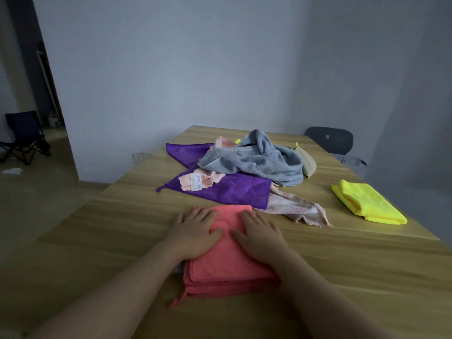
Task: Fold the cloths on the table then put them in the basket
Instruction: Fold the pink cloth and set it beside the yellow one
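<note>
A folded coral-pink cloth (227, 267) lies on the wooden table (354, 277) in front of me. My left hand (195, 231) and my right hand (261, 234) both rest flat on top of it, palms down, fingers spread. Behind it sits a loose heap: a purple cloth (234, 189), a grey-blue towel (259, 160), a pale pink cloth with a white label (200, 181), a faded pink patterned cloth (293, 207) and an olive cloth (308, 162). A folded yellow cloth (367, 203) lies at the right. A white perforated basket (352, 163) shows past the table's far right edge.
A dark office chair (329, 140) stands behind the basket by the wall. A folding chair (23, 135) is on the floor in the doorway at the far left. A wall socket (139, 157) sits low beside the table's left edge.
</note>
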The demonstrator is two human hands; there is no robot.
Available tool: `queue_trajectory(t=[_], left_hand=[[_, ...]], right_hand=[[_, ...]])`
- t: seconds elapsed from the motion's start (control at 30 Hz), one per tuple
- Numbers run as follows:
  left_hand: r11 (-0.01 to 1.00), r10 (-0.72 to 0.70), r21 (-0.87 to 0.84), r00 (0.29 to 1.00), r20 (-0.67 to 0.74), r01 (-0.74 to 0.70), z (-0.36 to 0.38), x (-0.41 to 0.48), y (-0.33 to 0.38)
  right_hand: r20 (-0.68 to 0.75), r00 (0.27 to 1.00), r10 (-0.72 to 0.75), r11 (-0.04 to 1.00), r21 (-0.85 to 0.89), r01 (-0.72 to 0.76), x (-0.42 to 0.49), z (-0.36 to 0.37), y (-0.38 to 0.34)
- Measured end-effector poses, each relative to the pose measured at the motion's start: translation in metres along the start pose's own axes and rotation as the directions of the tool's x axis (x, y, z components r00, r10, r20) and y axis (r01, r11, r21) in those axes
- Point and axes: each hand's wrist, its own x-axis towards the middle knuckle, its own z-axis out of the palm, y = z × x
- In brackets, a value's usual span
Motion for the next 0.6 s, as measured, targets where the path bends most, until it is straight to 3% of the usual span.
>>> queue_trajectory(t=[0.2,0.37,0.5,0.6], left_hand=[[0.996,-0.084,-0.005,0.996,0.035,0.084,0.000,0.009,-0.019],[0.986,-0.069,-0.165,0.963,-0.260,0.026,0.001,-0.006,-0.016],[0.905,-0.058,-0.379,0.828,-0.557,-0.192,-0.005,-0.031,-0.015],[0.857,0.203,-0.329,0.847,-0.492,-0.396,-0.005,-0.054,-0.016]], right_hand=[[0.011,0.998,0.058,0.998,-0.021,-0.058,0.009,0.014,0.006],[-0.173,0.975,0.138,0.974,0.202,-0.102,0.000,0.010,0.010],[-0.325,0.928,0.184,0.845,0.535,0.020,-0.020,0.003,0.019],[-0.281,0.959,0.025,0.843,0.522,0.131,-0.043,-0.005,0.028]])
